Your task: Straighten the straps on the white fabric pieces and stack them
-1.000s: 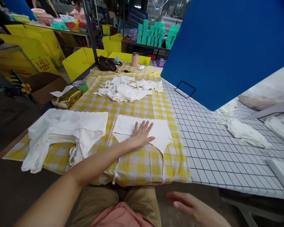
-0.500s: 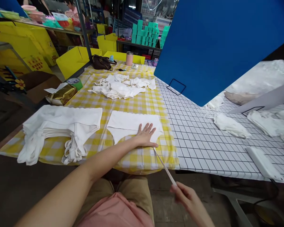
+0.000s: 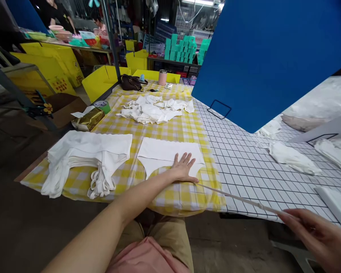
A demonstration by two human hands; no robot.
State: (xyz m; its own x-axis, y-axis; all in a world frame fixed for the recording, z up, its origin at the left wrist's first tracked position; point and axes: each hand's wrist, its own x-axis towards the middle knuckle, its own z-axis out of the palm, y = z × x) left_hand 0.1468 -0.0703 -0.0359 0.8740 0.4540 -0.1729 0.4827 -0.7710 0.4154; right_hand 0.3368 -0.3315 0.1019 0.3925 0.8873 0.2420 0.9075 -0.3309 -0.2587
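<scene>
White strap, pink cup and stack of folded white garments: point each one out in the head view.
white strap point(image 3: 238, 198), head view, middle of the taut stretch between the hands.
pink cup point(image 3: 162, 77), head view, middle of its side wall.
stack of folded white garments point(image 3: 91, 146), head view, top layer's flat face.

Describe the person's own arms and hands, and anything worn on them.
Both are bare. The left hand and its long forearm show no sleeve, glove, watch or ring. The right hand is also ungloved, with no ring visible; its wrist runs out of the picture.
</scene>
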